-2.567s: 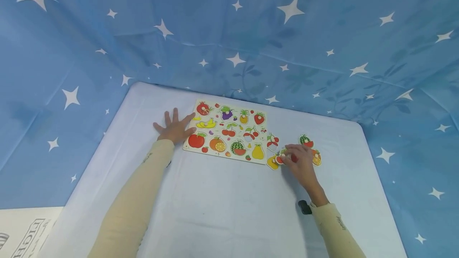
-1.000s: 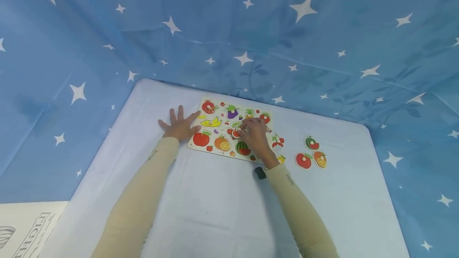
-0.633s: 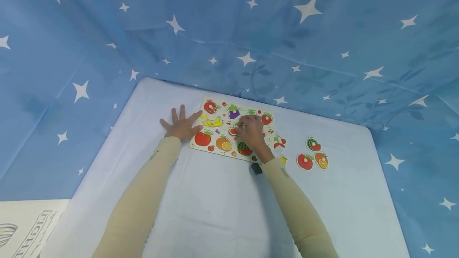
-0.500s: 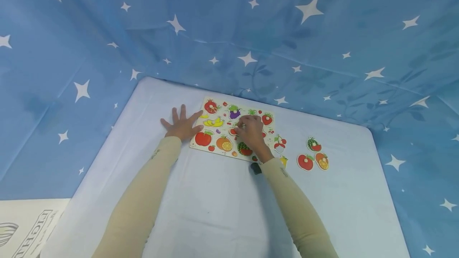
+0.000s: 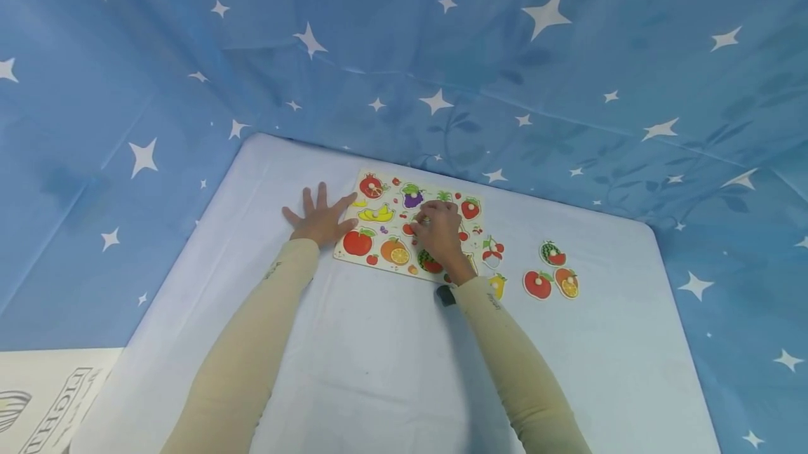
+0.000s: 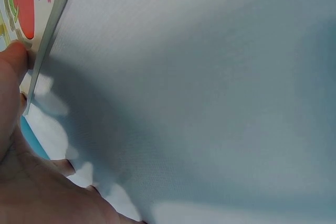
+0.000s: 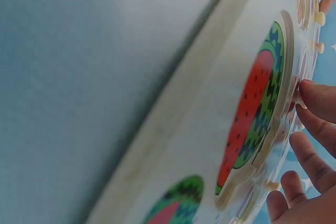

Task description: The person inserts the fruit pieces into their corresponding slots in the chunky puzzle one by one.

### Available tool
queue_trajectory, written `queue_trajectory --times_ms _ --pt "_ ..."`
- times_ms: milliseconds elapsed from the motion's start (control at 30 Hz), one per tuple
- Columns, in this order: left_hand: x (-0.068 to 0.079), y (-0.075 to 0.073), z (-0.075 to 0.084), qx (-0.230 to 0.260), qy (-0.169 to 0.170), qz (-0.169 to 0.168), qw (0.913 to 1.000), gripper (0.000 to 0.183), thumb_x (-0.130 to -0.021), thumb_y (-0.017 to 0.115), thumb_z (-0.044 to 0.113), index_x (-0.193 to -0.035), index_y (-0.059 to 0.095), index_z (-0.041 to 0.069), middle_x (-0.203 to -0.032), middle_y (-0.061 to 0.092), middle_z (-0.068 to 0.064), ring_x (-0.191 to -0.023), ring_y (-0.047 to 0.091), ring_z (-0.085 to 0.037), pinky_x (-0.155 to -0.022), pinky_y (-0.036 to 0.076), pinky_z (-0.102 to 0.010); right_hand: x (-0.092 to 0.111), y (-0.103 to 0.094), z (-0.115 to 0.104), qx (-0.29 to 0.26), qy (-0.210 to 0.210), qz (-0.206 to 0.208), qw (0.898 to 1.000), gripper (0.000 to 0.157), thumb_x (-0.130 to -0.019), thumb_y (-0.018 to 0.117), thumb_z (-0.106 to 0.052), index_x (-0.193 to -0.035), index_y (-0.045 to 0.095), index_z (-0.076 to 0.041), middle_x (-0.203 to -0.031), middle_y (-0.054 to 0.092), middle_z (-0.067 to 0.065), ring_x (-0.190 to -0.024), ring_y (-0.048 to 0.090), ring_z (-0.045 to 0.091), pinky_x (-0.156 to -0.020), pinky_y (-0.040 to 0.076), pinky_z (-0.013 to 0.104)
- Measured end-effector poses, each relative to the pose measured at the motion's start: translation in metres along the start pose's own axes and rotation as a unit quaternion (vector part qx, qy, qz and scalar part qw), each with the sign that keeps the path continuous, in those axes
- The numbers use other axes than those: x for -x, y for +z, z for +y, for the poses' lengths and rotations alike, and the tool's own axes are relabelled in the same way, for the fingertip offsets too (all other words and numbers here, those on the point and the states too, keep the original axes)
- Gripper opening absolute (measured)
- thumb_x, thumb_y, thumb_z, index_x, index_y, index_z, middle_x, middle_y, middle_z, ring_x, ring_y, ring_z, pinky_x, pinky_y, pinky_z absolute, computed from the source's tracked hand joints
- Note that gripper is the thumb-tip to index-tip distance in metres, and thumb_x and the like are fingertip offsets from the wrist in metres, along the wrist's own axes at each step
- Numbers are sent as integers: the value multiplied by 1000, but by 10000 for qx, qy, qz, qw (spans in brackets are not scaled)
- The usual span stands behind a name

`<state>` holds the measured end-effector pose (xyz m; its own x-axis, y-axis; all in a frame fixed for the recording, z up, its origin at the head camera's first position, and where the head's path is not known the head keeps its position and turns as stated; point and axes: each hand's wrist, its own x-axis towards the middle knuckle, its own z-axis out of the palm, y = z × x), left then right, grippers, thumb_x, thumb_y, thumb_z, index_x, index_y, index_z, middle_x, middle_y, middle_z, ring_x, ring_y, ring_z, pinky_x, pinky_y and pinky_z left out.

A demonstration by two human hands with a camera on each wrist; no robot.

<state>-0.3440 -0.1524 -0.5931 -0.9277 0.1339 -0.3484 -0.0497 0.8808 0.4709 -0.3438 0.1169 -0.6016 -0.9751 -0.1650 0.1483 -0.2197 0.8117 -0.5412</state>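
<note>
A wooden fruit knob puzzle board (image 5: 394, 229) lies near the far side of the table. My left hand (image 5: 318, 222) is spread flat beside it, with thumb (image 6: 17, 59) and forefinger at the board's left edge. Over the board's middle, my right hand (image 5: 440, 233) pinches the knob of a cherry puzzle piece (image 5: 408, 229), which sits at the cherry place. The fingers hide most of that piece and the fruit behind it. In the right wrist view, the thumb and forefinger (image 7: 315, 98) meet at a small pale knob, beyond the watermelon recess (image 7: 257, 103).
Loose pieces lie right of the board: a red-and-white fruit piece (image 5: 492, 252), a pear (image 5: 496, 285), a watermelon (image 5: 553, 253), an apple (image 5: 537, 285) and an orange (image 5: 567, 283). Grapes (image 5: 413, 197) and a strawberry (image 5: 470, 209) lie in the board. Blue star-patterned cloth rises behind the table.
My right hand has brought the cherry piece leftward from the loose pieces onto the board's middle, then lowered and shifted it slightly there. My left hand has stayed at the board's edge.
</note>
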Motion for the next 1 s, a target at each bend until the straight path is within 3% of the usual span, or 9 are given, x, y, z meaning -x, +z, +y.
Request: queue_trajectory --times_ms 267,400,533,667,900,1000 --pt "-2 1 -1 -96 -34 -36 9999 74 -108 57 48 -172 22 35 -176 -17 -23 -156 -23 -53 -109 -8 -88 1 -2 1 86 -211 32 9997 13 -95 83 -12 -97 79 0 -132 68 20 -135 47 48 -112 33 69" --pt "-3 2 -1 -78 -36 -67 9999 74 -108 57 48 -172 22 35 -176 -18 -23 -156 -23 -53 -109 -9 -88 2 -4 4 -22 -202 -173 9996 26 -96 83 -18 -116 78 -2 -139 63 21 -139 42 48 -113 28 71" --pt "-3 1 -1 -57 -20 -71 10000 74 -108 57 47 -172 22 34 -175 -18 -23 -156 -23 -54 -108 -9 -88 3 -9 9 -104 -197 -407 9989 50 -97 82 -26 -141 68 -5 -157 50 22 -148 32 47 -116 22 71" --pt "-1 0 0 -69 -14 -85 9999 75 -108 58 47 -173 22 33 -175 -18 -23 -156 -23 -54 -108 -9 -88 6 -15 16 -75 -309 -571 9979 68 -97 83 -34 -154 57 -9 -168 36 23 -156 22 46 -120 16 72" --pt "2 -2 3 -90 -21 -129 9999 75 -108 57 47 -173 21 32 -175 -19 -23 -156 -22 -54 -109 -9 -88 17 -31 30 -158 59 -959 9953 80 -99 78 -42 -166 43 -17 -178 14 16 -163 1 40 -123 6 73" --pt "4 -2 3 -121 7 -102 9999 74 -109 56 47 -173 22 32 -175 -18 -24 -156 -21 -54 -109 -8 -88 22 -41 38 -243 153 -1014 9944 81 -100 76 -42 -168 39 -18 -179 11 14 -164 -2 39 -123 4 73"
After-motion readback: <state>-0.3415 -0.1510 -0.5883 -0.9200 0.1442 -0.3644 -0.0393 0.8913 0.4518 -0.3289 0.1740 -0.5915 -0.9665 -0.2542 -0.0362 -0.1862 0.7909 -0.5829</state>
